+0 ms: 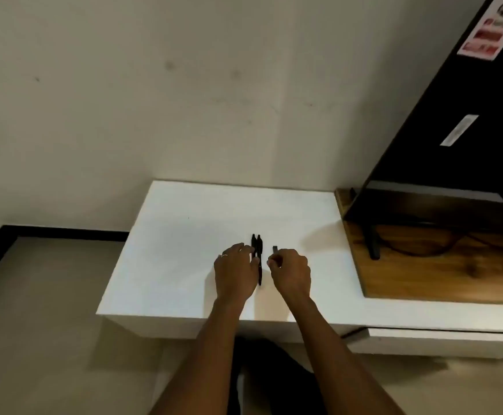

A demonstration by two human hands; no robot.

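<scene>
Two black pens [258, 247] lie side by side on the white cabinet top [184, 241], pointing away from me. My left hand [234, 272] rests beside them on their left, its fingertips touching the nearer pen; whether the fingers curl round it is hidden. My right hand [290, 272] is a little to the right of the pens with its fingers curled, pinching a small black piece [275, 249] that sticks up above the fingertips. It looks like a pen cap, though it is too small to be sure.
A large black television [453, 121] stands on a wooden board [423, 277] at the right, its stand leg [374, 244] and a cable on the board. The wall [154, 85] rises behind the cabinet. Tiled floor [49, 295] lies to the left.
</scene>
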